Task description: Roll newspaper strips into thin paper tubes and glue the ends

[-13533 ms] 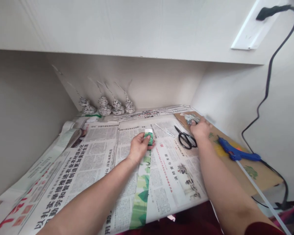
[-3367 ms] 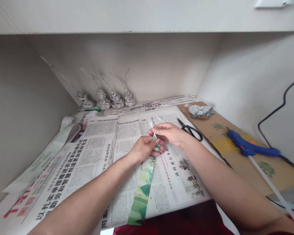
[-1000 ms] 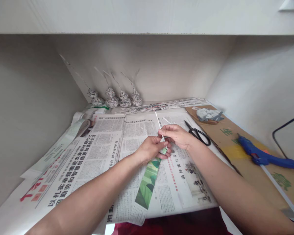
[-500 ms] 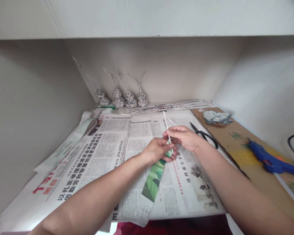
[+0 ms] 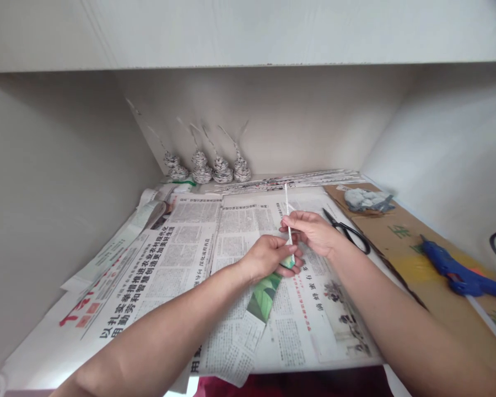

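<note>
In the head view a green-printed paper strip (image 5: 265,298) runs from my left hand (image 5: 271,256) down toward the table's front edge. My left hand is closed on the strip near its upper end. From that end a thin white rolled paper tube (image 5: 288,209) stands up, tilted slightly. The thumb and fingers of my right hand (image 5: 312,230) pinch this tube just above my left hand. Both hands are over newspaper sheets (image 5: 240,242) that cover the table. Part of the strip is hidden inside my left fingers.
Several coiled paper gourd shapes (image 5: 222,170) stand at the back, beside a bundle of thin paper sticks (image 5: 297,181). Black scissors (image 5: 349,231) lie right of my hands. Cardboard (image 5: 391,242) holds a blue glue gun (image 5: 454,270) and a netted white bundle (image 5: 366,199). Loose paper strips (image 5: 116,248) lie left.
The green part below my left hand looks shorter, and the white tube has shifted slightly right, with more of it wound. Both hands stay close together.
</note>
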### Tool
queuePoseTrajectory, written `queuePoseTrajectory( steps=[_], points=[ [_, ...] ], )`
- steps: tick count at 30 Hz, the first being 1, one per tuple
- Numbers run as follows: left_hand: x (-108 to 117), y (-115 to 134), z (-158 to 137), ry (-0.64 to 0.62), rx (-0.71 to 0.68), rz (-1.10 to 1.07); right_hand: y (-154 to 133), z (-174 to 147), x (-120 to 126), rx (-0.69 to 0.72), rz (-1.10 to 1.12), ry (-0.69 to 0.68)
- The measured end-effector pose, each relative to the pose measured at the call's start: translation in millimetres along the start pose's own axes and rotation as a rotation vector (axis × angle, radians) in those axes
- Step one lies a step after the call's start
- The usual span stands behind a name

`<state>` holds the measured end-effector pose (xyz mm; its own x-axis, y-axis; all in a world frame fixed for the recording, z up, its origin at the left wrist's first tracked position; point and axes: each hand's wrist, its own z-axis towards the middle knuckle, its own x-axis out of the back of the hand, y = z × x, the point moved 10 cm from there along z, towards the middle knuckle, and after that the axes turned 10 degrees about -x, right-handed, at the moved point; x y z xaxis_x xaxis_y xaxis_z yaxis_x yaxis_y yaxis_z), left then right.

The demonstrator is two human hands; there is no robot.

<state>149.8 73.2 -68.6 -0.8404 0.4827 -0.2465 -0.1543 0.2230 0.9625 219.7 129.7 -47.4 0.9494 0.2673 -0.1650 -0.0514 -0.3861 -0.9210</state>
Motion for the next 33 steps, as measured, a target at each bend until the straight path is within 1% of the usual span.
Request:
queuePoseTrajectory(
  steps=[5,11,13,15,17,19,22,24,26,30,33],
  points=[
    [2,2,0,0.015,-0.016,0.011,2,-3,-11,-0.02,-0.065,-0.111],
    [-1,-1,1,-0.013,-0.011,-0.015,1,-1,-5,-0.004,-0.011,-0.043],
    [1,1,1,-0.009,-0.024,-0.008,0,-3,-9,-0.014,-0.024,-0.073],
    [3,2,2,0.008,-0.031,0.001,2,-5,-15,-0.035,-0.067,-0.137],
    [3,1,2,0.012,-0.024,0.004,3,-6,-15,-0.046,-0.102,-0.158],
    [1,-1,1,0.002,-0.007,-0.003,4,-3,-10,-0.041,-0.101,-0.123],
    [-3,-3,0,-0.013,0.006,-0.014,4,1,0,-0.034,-0.035,-0.03],
    [-4,-3,-1,-0.019,0.012,-0.017,3,2,4,-0.031,0.009,0.005],
    [-4,-2,-1,-0.028,0.006,-0.021,0,1,3,-0.016,0.023,-0.011],
    [0,3,0,0.004,-0.024,-0.014,0,-4,-7,-0.032,-0.037,-0.124],
    [0,4,0,0.009,-0.027,-0.011,1,-3,-3,-0.042,-0.021,-0.078]
  ],
)
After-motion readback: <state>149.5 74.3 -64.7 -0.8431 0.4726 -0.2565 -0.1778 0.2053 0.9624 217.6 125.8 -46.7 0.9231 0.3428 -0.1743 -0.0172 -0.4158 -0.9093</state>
